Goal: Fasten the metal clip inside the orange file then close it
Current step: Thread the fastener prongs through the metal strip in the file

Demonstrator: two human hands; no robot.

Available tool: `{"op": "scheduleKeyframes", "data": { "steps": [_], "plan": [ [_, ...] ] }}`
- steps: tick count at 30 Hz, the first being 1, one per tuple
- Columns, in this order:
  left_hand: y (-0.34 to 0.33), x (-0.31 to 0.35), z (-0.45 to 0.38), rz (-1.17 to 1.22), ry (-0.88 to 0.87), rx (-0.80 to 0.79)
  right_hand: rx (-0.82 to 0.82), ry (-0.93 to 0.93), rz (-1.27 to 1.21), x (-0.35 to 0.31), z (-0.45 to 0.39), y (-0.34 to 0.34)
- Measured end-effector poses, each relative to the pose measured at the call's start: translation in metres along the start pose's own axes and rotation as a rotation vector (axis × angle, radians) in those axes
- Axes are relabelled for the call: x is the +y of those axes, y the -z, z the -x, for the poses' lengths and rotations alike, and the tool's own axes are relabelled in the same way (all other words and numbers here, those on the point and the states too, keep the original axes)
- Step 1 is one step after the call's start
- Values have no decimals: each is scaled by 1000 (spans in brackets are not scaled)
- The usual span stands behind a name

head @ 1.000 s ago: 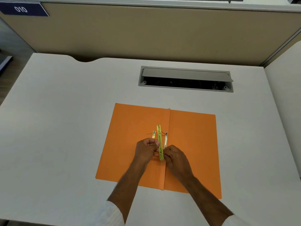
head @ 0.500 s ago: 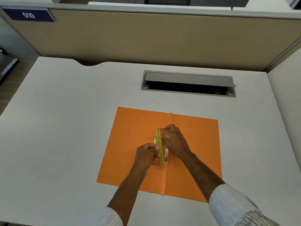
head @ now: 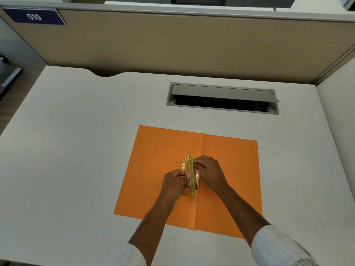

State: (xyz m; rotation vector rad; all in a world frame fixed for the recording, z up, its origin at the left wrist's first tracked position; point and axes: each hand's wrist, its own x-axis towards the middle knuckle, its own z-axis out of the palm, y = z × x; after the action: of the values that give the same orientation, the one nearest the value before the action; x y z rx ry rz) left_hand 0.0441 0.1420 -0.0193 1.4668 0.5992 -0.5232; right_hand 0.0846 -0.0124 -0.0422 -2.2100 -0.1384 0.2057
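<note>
The orange file [head: 157,169] lies open and flat on the white desk, its fold running down the middle. A long gold metal clip bar [head: 190,169] lies along the fold. My left hand [head: 175,182] pinches the bar's lower half from the left. My right hand [head: 210,172] touches the bar's upper part from the right with its fingertips. A thin gold prong [head: 183,164] stands out just left of the bar. A silvery prong [head: 197,181] shows between the bar and my right hand.
A grey cable hatch [head: 222,98] with a raised lid is sunk into the desk [head: 76,150] behind the file. A beige partition [head: 172,45] closes the desk's far side, with a blue "010" label [head: 34,16] at its top left.
My right hand moved from the bar's lower end up to its upper part. My left hand kept its hold on the bar. The view shifted slightly.
</note>
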Motion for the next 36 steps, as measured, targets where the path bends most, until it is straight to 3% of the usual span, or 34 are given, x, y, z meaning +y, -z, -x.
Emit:
{"op": "scheduleKeyframes", "data": {
  "steps": [19, 27, 36],
  "plan": [
    [-7, -3, -3, -27, -10, -9, 56, -25, -112, 1, 6, 1],
    [-17, -6, -10, -99, -3, -12, 203, -27, -30, 11, 43, -2],
    [-32, -11, -10, -190, -1, -27, 299, -178, -4, 21, 70, 6]
  ]
}}
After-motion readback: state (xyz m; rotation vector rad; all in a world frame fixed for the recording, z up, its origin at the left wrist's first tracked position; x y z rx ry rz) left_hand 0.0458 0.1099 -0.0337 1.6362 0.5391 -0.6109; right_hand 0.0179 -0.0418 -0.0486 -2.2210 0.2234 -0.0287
